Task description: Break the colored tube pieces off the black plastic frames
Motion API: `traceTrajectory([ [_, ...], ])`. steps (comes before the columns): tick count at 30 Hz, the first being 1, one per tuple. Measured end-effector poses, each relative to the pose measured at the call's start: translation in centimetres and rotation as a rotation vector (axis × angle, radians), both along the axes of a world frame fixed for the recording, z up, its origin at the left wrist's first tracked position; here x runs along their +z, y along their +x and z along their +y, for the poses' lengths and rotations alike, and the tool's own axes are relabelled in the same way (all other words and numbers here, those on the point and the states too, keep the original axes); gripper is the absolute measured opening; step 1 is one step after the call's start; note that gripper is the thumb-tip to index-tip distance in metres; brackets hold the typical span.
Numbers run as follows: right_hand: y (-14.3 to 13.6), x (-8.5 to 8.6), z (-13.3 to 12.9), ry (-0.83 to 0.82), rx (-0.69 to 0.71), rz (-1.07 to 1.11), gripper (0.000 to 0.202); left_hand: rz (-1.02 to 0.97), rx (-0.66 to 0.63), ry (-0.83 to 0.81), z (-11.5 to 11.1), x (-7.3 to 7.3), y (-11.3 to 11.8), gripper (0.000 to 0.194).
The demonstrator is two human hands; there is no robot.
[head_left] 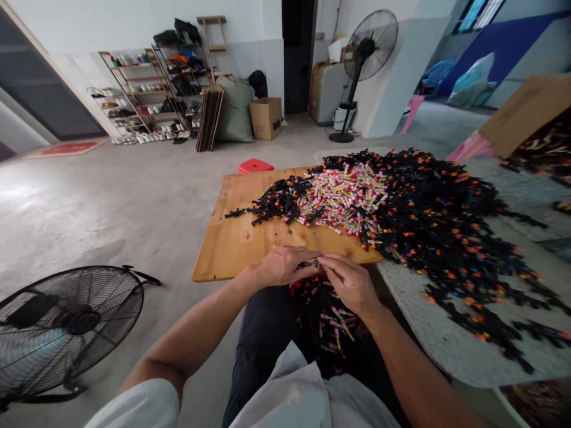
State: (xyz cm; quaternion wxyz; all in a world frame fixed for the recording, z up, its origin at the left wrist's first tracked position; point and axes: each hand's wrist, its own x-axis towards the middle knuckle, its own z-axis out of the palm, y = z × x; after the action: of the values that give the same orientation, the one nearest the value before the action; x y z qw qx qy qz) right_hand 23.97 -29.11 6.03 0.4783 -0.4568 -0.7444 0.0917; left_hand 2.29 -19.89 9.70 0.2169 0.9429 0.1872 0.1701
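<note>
At the near edge of the wooden board (236, 238), my left hand (280, 266) is closed round a small black toy gun (307, 263), which its fingers partly cover. My right hand (350, 282) pinches the other end of that toy gun; any smaller piece between those fingertips is too small to make out. Just beyond my hands lies a heap of small pink, white and yellow tubes (341, 193). Black toy guns with orange bits (428, 202) are piled around and to the right of the tubes.
Below the board's edge, between my legs, more tubes and black pieces (334, 324) lie in a container. A speckled stone table (428, 324) adjoins on the right. A floor fan (84, 324) stands at left, a red stool (255, 166) behind the board.
</note>
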Motion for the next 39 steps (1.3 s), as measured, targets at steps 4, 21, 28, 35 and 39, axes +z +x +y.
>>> traceTrajectory([
  [4, 0.1, -0.2, -0.2, -0.029, 0.016, 0.038, 0.03, 0.053, -0.03, -0.078, 0.0, 1.0, -0.1, 0.038],
  [21, -0.4, -1.3, -1.5, -0.247, 0.048, 0.178, 0.026, 0.141, -0.112, -0.315, 0.8, 2.2, -0.4, 0.035],
  [28, -0.6, -1.5, -1.9, -0.289, -0.069, 0.13, 0.023, 0.159, -0.13, -0.316, 0.7, 2.1, -0.5, 0.032],
  [35, -0.5, -1.5, -1.9, -0.259, -0.08, 0.142, 0.021, 0.146, -0.105, -0.323, 0.4, 1.9, -0.4, 0.03],
  [39, -0.7, -1.7, -2.0, -0.259, -0.087, 0.184, 0.02, 0.128, -0.107, -0.334, 0.3, 1.7, -0.3, 0.03],
])
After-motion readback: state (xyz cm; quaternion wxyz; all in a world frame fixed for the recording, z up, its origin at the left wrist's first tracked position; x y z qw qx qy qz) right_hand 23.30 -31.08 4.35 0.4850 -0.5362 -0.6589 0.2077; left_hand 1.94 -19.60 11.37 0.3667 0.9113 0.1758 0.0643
